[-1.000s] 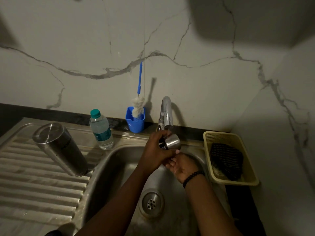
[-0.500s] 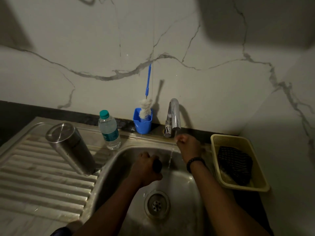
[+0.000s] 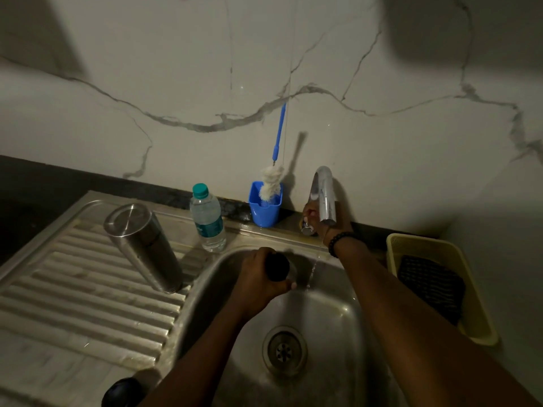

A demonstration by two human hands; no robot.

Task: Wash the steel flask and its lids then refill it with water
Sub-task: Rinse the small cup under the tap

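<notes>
Mid-wash: my left hand (image 3: 258, 277) grips a lid (image 3: 277, 267) beside the trickle, right hand (image 3: 321, 220) pinches the tap knob (image 3: 307, 229), flask (image 3: 144, 245) at 10 o'clock unfilled.

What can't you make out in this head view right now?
- Lid: mostly wrapped by the left hand; dim light hides its shape.
- Tap knob: right hand covers it.
- Dark object: cut off by the bottom edge.
- Cloth in basket: too dark to identify.

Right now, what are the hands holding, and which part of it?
The left hand grips a flask lid round its side, over the sink. The right hand is at the tap knob; its grip is hidden.
</notes>
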